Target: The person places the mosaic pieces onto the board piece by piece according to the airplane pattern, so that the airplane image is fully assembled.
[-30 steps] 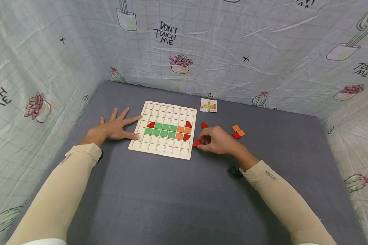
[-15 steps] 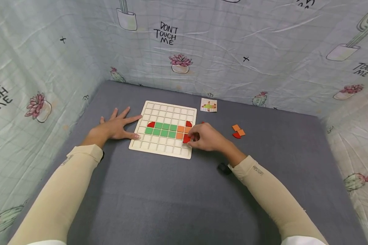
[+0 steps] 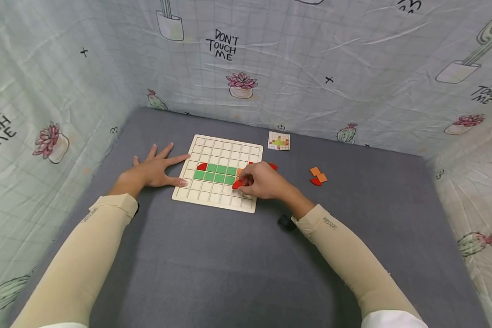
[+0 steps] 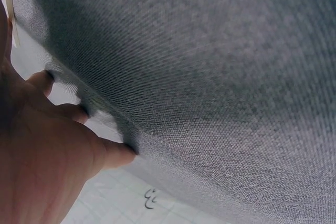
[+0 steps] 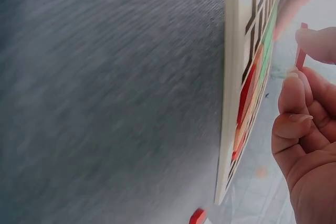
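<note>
A pale wooden grid board [image 3: 213,200] lies on the grey table with two rows of green square tiles [image 3: 219,177] across its middle. At the left end of the upper row sits a red quarter-circle tile [image 3: 202,166]. My left hand [image 3: 149,172] is spread flat, its thumb and index fingertip touching the board's left edge. Over the board's right half, my right hand [image 3: 264,182] pinches another red quarter-circle tile [image 3: 237,184] between thumb and fingers. In the right wrist view this pinched tile [image 5: 301,48] is held above the board. The right hand hides most of the orange tiles.
A small pattern card [image 3: 279,141] lies behind the board's right corner. One red tile [image 3: 273,166] rests just right of the board. Farther right are two orange square tiles [image 3: 317,174] and a red quarter-circle tile [image 3: 315,181]. Patterned cloth walls [image 3: 295,91] surround the table.
My right hand has carried the red quarter-circle tile leftward from beside the board to over its right half. The left hand has stayed at the board's left edge.
</note>
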Available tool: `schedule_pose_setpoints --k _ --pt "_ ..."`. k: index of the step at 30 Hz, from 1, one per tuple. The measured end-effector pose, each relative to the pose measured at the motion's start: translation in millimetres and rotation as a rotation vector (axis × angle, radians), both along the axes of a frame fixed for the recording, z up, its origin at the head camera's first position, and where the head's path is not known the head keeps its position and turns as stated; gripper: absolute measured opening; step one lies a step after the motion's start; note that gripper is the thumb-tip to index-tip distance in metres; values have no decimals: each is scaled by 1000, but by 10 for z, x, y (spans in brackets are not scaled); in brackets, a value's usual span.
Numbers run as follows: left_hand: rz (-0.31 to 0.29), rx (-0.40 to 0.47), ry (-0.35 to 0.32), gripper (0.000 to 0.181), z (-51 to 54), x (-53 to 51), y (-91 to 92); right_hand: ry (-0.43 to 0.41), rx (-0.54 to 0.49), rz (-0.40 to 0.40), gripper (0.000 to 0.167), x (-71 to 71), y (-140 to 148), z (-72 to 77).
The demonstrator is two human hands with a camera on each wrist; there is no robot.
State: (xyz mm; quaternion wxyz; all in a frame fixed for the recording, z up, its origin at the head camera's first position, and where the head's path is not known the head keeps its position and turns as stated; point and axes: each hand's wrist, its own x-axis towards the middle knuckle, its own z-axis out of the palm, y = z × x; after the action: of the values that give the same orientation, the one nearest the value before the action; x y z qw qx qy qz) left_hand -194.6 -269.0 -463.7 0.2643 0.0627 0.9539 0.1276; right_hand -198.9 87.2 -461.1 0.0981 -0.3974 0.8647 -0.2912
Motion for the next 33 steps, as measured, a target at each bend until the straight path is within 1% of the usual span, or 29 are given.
schedule_pose_setpoints --k 6,9,13,18,27,33 --pt "-1 -2 5 105 7 -6 -25 29 -11 -1 7 -44 -160 7" --pt "3 -5 9 105 20 1 -38 25 -12 0 9 -71 -245 -1" --pt "-2 0 7 104 49 16 -13 15 0 -2 11 -86 -330 6" --pt "-7 -4 2 104 61 19 24 23 -6 8 12 -95 -423 -1" --pt "-5 -10 -5 105 43 16 22 -27 22 -21 14 -93 -612 24" --pt "-5 -2 -6 104 53 17 13 -55 49 -37 16 -95 -743 20"
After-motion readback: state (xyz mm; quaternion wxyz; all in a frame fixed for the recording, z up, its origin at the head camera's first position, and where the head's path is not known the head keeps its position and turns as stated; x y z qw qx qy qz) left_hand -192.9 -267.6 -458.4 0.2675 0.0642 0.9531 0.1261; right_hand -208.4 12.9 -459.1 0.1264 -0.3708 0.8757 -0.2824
